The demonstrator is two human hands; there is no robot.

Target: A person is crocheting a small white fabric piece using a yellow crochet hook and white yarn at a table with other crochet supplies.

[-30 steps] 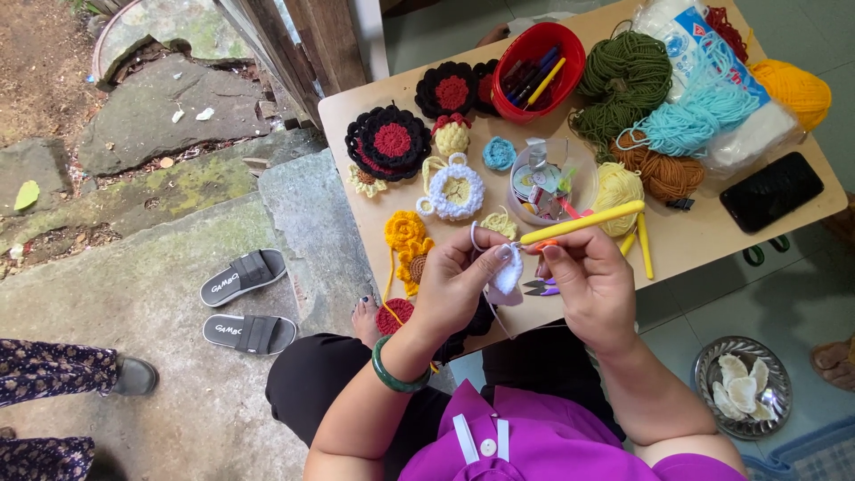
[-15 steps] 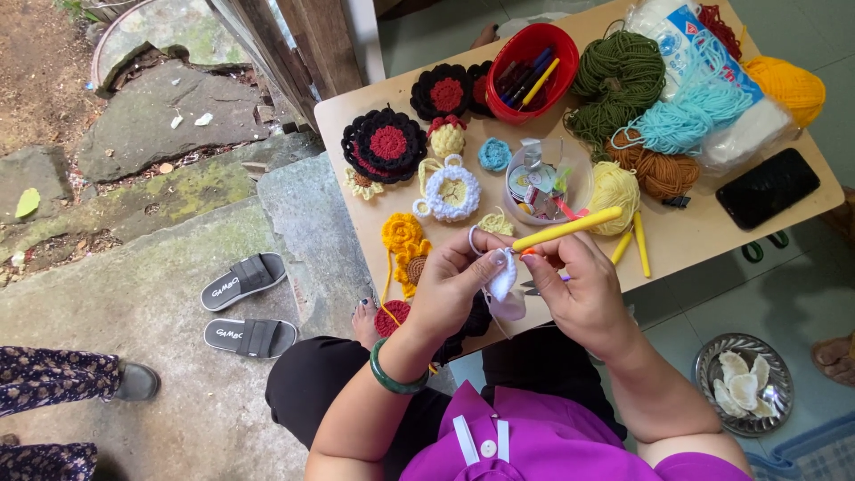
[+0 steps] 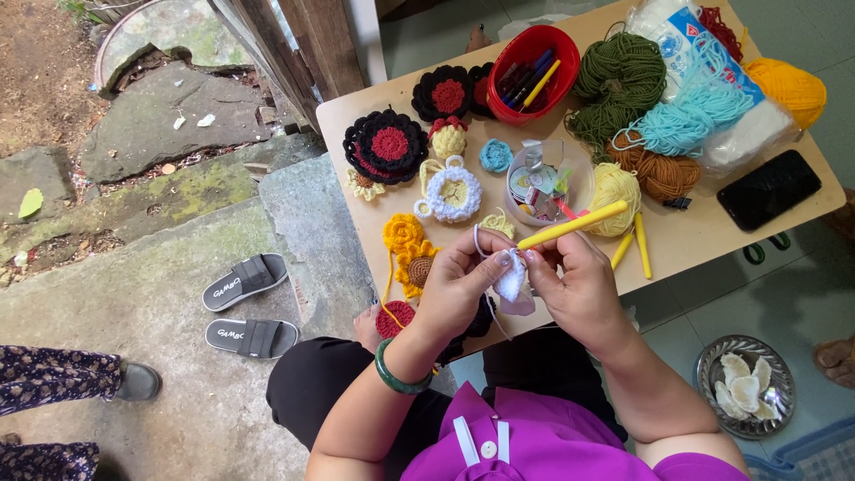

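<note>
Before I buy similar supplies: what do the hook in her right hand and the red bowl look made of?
The crochet hook in the right hand has a yellow handle that looks like matte plastic or rubber; its tip is hidden. The red bowl looks like glossy plastic, with a thin, evenly coloured rim.

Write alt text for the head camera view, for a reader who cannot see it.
Seen from above, a seated person's left hand pinches a small white crochet piece while the right hand works it with a yellow crochet hook. Beyond the hands, a small table holds yarn balls, finished crochet flowers and a red bowl of hooks.
</note>
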